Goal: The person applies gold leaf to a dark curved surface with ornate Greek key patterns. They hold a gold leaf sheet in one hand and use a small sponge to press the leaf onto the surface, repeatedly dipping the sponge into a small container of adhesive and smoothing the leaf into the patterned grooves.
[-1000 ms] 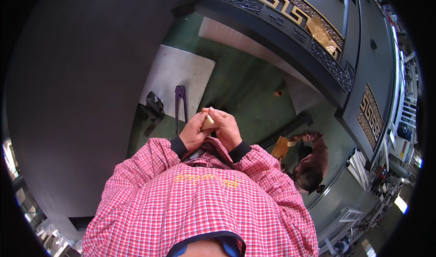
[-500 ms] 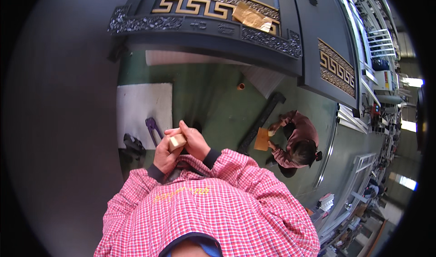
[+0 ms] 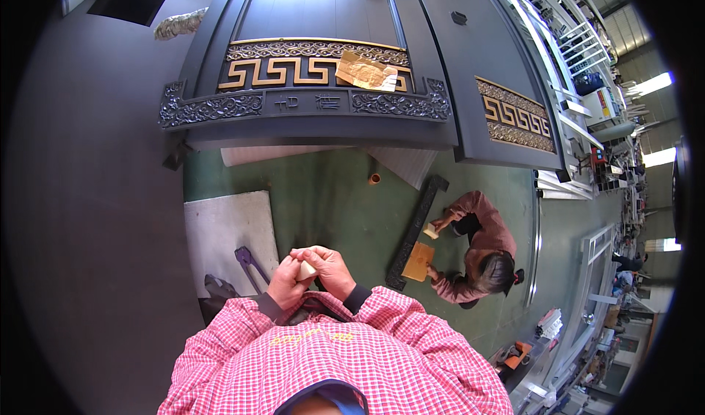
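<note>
The person stands with both hands in front of the chest, above the floor and apart from every panel. The left hand curls around a pale block, whose end shows between the two palms; the right hand is bent in against it, its fingers meeting those of the left, though how much of the grip it bears cannot be told. Judged by how things lie, the block is in hand but not in use: it touches no surface besides the hands. Ahead, the wide panel carries a raised pattern that is already gold, and the side panel bears a similar one, gold too; whether either is finished cannot be judged from here. A creased card lies across the wide panel's pattern and covers part of it. The carved strip along that panel's near edge looks dark throughout, as does the bar on the floor, with no gold visible on either. Beside the bar a co-worker crouches, one hand on a second pale block, the other on a brown sheet, so work there appears under way rather than complete.
</note>
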The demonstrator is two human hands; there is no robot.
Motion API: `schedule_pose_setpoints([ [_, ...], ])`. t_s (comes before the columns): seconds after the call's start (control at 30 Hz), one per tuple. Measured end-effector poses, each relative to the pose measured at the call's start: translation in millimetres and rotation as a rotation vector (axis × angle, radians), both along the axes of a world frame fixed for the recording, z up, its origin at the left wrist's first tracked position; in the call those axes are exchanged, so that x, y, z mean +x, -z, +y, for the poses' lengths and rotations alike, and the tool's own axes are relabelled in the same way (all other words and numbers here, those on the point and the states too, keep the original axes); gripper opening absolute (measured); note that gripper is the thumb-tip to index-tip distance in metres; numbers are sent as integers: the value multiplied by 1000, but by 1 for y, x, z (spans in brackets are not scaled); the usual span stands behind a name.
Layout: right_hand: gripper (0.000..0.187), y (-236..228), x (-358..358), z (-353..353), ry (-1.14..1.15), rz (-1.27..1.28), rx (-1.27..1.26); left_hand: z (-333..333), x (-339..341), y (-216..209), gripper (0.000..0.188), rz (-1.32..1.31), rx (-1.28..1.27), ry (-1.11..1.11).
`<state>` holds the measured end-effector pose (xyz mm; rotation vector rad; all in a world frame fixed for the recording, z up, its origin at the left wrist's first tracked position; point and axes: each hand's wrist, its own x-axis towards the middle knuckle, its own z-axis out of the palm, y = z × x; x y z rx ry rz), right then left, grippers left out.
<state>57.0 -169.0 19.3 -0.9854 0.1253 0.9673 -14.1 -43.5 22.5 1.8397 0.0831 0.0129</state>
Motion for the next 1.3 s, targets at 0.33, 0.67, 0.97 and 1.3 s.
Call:
schedule_pose_setpoints([
  [0.33,41,27,67,-27,-167,-96,36,-32,44,2,23,109,-182,-163],
  [0.67,24,93,146,-125,-60,-103,-377,-51,82,12,47,364,51,-296],
  [0.97,25,-52,310,-120,238,-666,-339,-18,112,56,45,502,-213,-129],
  [1.3,65,-4,476,-17,-132,-817,-1457,50,152,36,23,443,-285,-30],
])
